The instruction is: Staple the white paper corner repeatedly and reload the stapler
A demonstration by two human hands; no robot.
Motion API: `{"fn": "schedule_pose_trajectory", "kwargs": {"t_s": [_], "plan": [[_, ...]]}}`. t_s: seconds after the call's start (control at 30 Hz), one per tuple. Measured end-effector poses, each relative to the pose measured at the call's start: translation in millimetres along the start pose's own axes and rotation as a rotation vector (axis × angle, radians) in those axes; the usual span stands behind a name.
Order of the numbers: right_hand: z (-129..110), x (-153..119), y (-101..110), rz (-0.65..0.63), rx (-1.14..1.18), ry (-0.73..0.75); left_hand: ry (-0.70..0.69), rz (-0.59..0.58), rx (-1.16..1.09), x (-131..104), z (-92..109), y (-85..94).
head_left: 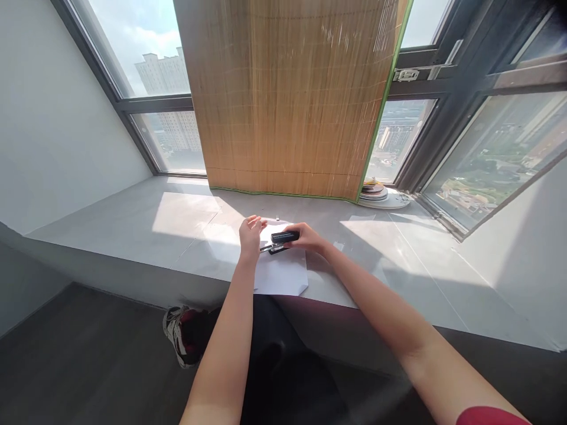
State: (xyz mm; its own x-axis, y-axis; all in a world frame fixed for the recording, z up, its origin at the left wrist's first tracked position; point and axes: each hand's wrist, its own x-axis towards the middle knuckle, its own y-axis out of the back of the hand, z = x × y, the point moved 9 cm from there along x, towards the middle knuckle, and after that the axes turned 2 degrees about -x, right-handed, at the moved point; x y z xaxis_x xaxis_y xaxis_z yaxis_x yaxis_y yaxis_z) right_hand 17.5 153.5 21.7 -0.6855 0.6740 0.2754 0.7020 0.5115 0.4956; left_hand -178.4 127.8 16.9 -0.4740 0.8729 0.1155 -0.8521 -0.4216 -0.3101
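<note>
A black stapler (284, 236) is held by my right hand (306, 236), its top cover lifted apart from the base and the silvery metal rail (266, 248) pointing left. My left hand (251, 234) is raised just left of the stapler, close to the rail's end. Its fingers are bent together toward the right; anything between them is too small to make out. Under the stapler lies a white sheet of paper (281, 276), reaching the sill's front edge with one corner bent. Just beyond it is a tiny dark object (277, 218), too small to name.
The pale window sill (190, 236) carries bright sun patches. A bamboo blind (287, 106) with green edging hangs in front of the window. Stacked round plates or discs (376, 195) stand at the back right. My shoe (176, 333) is below the sill at left.
</note>
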Motion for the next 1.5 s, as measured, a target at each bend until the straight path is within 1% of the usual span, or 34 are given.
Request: {"fn": "schedule_pose_trajectory", "kwargs": {"t_s": [0.07, 0.13, 0.2, 0.33, 0.43, 0.5, 0.67, 0.73, 0.77, 0.83, 0.9, 1.0, 1.1, 1.2, 1.3, 1.5], "plan": [[0, -8, 12, 0.081, -0.026, -0.020, -0.087, -0.023, -0.020, -14, 7, -1.9], [3, -19, 22, 0.163, -0.031, -0.044, -0.151, -0.060, 0.018, -23, 12, -4.7], [7, -28, 25, 0.211, -0.040, -0.058, -0.179, -0.106, 0.146, -29, 13, -8.3], [11, -34, 26, 0.237, -0.072, -0.054, -0.280, -0.158, 0.489, -36, 11, -12.6], [14, -36, 37, 0.332, -0.072, -0.082, -0.306, -0.152, 0.620, -37, 3, -11.3], [16, -37, 41, 0.359, -0.072, -0.095, -0.314, -0.180, 0.657, -38, -1, -13.7], [13, -36, 31, 0.269, -0.041, 0.000, -0.495, -0.326, 0.787, -49, 7, -34.2], [12, -34, 26, 0.229, -0.023, 0.036, -0.534, -0.356, 0.855, -52, 11, -38.7], [13, -33, 25, 0.213, -0.019, 0.043, -0.539, -0.351, 0.881, -52, 14, -38.8], [15, -31, 25, 0.193, -0.018, 0.040, -0.526, -0.335, 0.942, -51, 16, -37.5], [19, -30, 27, 0.194, -0.014, 0.028, -0.498, -0.350, 1.030, -51, 14, -38.2], [22, -29, 29, 0.194, 0.005, 0.032, -0.482, -0.422, 1.167, -54, 8, -43.9], [26, -27, 28, 0.186, 0.012, 0.035, -0.458, -0.476, 1.243, -59, 3, -48.7], [30, -26, 28, 0.187, 0.010, 0.018, -0.424, -0.481, 1.285, -63, 1, -50.0], [29, -26, 28, 0.181, 0.005, 0.028, -0.409, -0.482, 1.302, -66, 2, -50.5], [24, -27, 27, 0.168, -0.014, 0.031, -0.467, -0.514, 1.295, -66, 2, -51.5]]}}
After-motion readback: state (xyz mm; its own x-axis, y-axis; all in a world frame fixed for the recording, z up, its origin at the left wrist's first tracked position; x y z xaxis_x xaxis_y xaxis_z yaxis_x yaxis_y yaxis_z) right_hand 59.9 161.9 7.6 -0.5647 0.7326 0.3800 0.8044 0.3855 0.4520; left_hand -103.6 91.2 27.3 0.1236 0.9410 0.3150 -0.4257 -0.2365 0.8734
